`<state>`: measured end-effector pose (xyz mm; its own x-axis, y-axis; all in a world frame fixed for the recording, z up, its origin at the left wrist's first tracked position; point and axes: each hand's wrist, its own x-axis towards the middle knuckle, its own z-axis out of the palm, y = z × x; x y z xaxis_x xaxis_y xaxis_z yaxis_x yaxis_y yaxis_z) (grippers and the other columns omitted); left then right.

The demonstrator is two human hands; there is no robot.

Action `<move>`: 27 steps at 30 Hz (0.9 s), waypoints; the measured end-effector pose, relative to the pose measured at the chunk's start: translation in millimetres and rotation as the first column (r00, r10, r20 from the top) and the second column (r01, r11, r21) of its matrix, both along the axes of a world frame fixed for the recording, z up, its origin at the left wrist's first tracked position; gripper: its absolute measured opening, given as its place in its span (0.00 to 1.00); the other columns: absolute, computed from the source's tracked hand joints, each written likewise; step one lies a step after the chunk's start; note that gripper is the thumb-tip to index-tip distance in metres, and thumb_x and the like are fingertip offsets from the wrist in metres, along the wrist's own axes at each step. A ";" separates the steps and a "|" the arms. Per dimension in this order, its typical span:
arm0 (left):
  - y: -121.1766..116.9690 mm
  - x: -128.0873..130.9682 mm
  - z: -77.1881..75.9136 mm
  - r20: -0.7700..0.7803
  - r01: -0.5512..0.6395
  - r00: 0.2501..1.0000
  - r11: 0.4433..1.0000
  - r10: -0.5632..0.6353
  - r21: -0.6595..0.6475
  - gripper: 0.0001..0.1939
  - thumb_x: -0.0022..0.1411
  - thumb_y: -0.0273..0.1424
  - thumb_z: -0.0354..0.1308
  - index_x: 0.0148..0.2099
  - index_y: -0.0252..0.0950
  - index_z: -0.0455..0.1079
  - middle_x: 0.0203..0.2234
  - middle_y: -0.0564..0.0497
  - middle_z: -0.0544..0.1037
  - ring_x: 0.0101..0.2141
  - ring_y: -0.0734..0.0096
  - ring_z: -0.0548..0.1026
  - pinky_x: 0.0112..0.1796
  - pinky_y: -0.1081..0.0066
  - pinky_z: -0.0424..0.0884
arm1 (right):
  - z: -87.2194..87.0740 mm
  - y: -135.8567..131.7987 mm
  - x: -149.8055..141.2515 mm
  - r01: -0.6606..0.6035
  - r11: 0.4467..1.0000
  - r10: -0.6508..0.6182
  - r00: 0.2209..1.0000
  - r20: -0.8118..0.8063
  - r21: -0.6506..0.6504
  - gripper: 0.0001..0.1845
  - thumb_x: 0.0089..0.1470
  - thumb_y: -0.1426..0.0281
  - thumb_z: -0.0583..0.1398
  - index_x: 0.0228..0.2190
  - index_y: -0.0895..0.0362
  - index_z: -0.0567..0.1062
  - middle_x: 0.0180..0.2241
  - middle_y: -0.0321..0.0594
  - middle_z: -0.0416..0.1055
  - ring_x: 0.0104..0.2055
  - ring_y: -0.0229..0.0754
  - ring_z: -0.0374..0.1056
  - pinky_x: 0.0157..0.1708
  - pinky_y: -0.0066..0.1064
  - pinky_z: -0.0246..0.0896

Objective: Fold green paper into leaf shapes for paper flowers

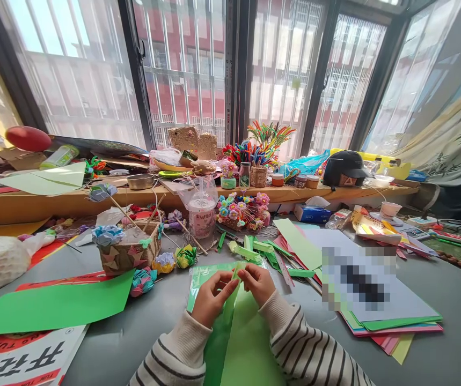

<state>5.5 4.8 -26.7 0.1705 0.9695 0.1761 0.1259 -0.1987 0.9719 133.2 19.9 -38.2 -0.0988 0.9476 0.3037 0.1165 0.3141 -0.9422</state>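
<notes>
My left hand [213, 296] and my right hand [257, 282] meet at the middle of the table. Fingertips of both pinch a light green paper strip [236, 272], whose folded details are too small to make out. Below them lies a light green paper sheet [250, 343], over a darker green one [216, 354] at its left. Just beyond the hands is a pile of folded green paper strips [250, 249]. A ruler [283, 272] sits right of that pile.
At left, paper flowers surround a woven basket [127, 254] near a bright green sheet [53, 303]. A plastic cup [202, 214] stands beyond my hands. Stacked coloured paper [399, 300] lies at right. A crowded ledge [174, 201] with jars and a black cap [345, 169] runs under the windows.
</notes>
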 end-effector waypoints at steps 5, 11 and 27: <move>2.1 -3.9 -2.1 0.036 0.034 0.999 0.999 -0.033 -0.002 0.11 0.47 0.36 0.51 0.29 0.32 0.67 0.23 0.51 0.71 0.28 0.70 0.67 0.31 0.74 0.63 | -2.4 1.2 0.3 0.087 0.996 -0.088 0.995 0.049 0.033 0.15 0.44 0.60 0.52 0.18 0.60 0.66 0.12 0.30 0.53 0.15 0.30 0.51 0.15 0.22 0.48; 5.7 -2.7 -9.4 0.051 -0.003 0.999 0.998 0.006 -0.070 0.12 0.43 0.36 0.54 0.26 0.31 0.68 0.16 0.54 0.68 0.21 0.74 0.65 0.22 0.76 0.61 | -1.4 -2.1 -0.4 0.103 0.990 -0.119 0.977 0.179 0.096 0.14 0.44 0.64 0.52 0.22 0.62 0.70 0.17 0.36 0.62 0.18 0.32 0.54 0.17 0.23 0.51; 12.4 -3.9 -17.7 0.205 -0.035 0.976 0.982 0.074 -0.186 0.15 0.40 0.38 0.56 0.15 0.32 0.60 0.10 0.60 0.57 0.15 0.82 0.58 0.17 0.79 0.58 | -2.8 -9.0 -0.9 0.189 0.882 -0.335 0.895 0.294 0.432 0.07 0.44 0.73 0.52 0.25 0.60 0.69 0.22 0.40 0.68 0.21 0.34 0.62 0.22 0.25 0.60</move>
